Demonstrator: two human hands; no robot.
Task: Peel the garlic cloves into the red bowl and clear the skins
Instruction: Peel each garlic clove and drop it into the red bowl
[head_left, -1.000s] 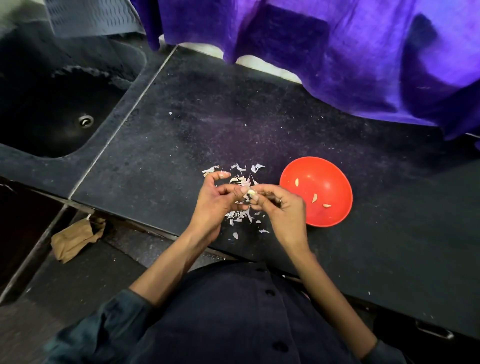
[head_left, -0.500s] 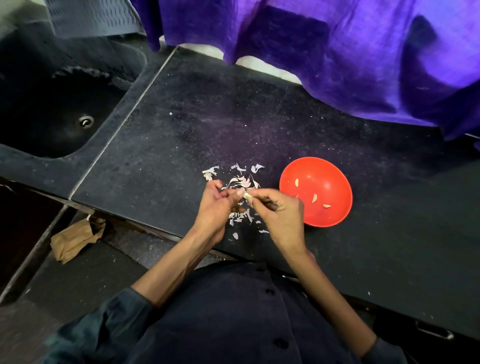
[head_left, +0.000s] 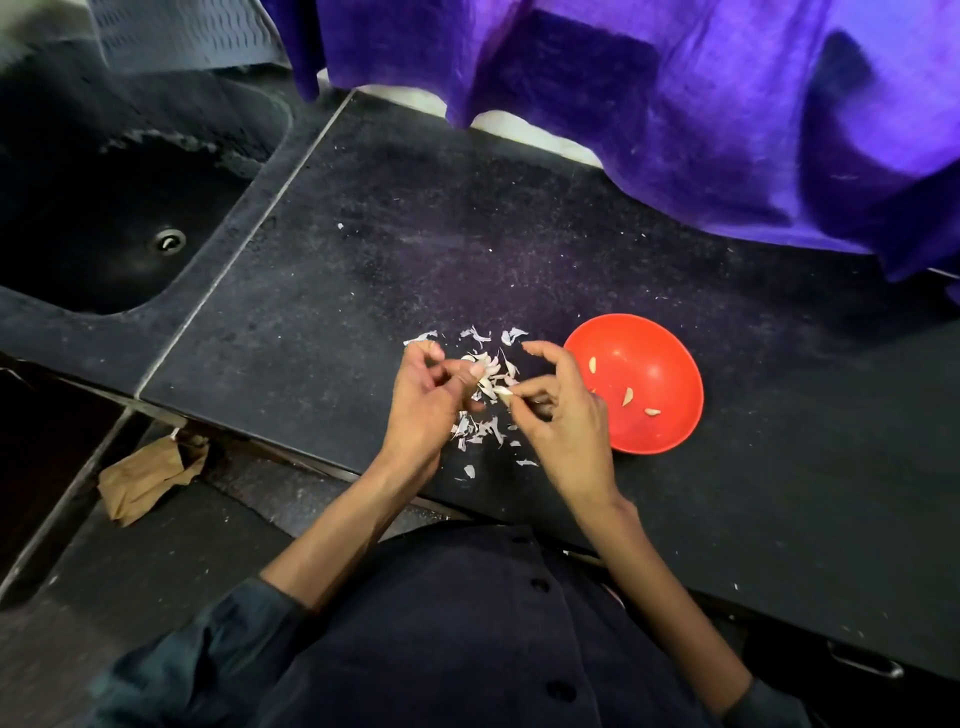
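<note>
My right hand (head_left: 563, 421) pinches a small pale garlic clove (head_left: 504, 395) at its fingertips, with the index finger lifted. My left hand (head_left: 423, 402) hovers just left of the clove with its fingers curled and the thumb near it. Whether it pinches a bit of skin is unclear. Several white skins (head_left: 485, 431) lie scattered on the dark counter (head_left: 322, 322) under and around both hands. The red bowl (head_left: 670, 441) sits right of my right hand and holds three peeled cloves (head_left: 627, 397).
A dark sink (head_left: 104, 218) with a drain lies at the far left. Purple cloth (head_left: 675, 104) hangs over the counter's back edge. A crumpled brown paper bag (head_left: 145, 475) lies on the floor below the counter's front edge.
My hands have drawn slightly apart. The left thumb has come off the clove, and the right index finger has lifted while the right hand keeps the clove.
</note>
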